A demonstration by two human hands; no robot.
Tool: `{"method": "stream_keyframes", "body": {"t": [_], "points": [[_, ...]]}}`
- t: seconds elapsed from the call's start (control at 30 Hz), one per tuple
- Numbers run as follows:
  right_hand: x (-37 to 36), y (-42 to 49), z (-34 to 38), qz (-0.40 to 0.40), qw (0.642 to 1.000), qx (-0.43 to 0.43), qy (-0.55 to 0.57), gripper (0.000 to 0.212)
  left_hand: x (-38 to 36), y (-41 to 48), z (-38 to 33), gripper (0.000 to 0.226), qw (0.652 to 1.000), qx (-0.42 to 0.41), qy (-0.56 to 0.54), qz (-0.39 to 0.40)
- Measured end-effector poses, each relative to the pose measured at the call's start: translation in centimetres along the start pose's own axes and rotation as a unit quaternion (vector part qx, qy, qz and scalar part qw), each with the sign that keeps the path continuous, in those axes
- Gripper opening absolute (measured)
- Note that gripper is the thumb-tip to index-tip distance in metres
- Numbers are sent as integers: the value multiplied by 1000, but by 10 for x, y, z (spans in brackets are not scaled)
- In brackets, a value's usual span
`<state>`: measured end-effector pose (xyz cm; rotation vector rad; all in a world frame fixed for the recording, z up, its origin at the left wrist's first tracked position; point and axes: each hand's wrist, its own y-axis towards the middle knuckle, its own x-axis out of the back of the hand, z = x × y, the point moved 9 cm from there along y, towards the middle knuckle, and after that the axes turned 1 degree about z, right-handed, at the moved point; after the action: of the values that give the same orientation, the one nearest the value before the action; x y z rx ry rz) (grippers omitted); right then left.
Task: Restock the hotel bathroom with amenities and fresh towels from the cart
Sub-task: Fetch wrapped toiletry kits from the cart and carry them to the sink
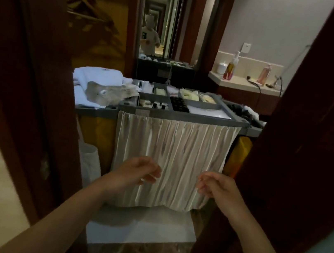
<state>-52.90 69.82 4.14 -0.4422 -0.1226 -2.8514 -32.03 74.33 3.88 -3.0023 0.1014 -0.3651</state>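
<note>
**Hands empty at cart, towels up-left**

Doorway view, cart [185, 116] parked across it. Left hand [139, 173] and right hand [215, 186] both loosely curled, holding nothing, low in front of cart's curtain [172, 159]. Folded towels [97, 79] sit on cart top, left end; amenity tray [178, 104] centre. Towels lie up and left, so left hand looks nearer.

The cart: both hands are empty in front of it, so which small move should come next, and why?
Probably lift the left hand to the folded white towels on the cart top's left end. Both hands hover empty before the curtain, right hand included.
</note>
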Motion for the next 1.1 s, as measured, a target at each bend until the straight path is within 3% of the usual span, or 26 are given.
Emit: {"method": "stream_keyframes", "body": {"t": [0.2, 0.5, 0.8, 1.1], "points": [[-26, 89, 7, 12, 1000, 4, -2, 25, 26, 74, -17, 26, 999, -15, 8, 27], [-33, 241, -21, 49, 999, 11, -11, 23, 63, 205, -15, 26, 999, -8, 34, -14], [25, 432, -35, 60, 998, 27, -6, 22, 71, 390, -55, 27, 997, 1, 66, -39], [51, 550, -43, 80, 997, 5, -16, 21, 127, 518, -86, 24, 993, -24, 106, -41]]}}
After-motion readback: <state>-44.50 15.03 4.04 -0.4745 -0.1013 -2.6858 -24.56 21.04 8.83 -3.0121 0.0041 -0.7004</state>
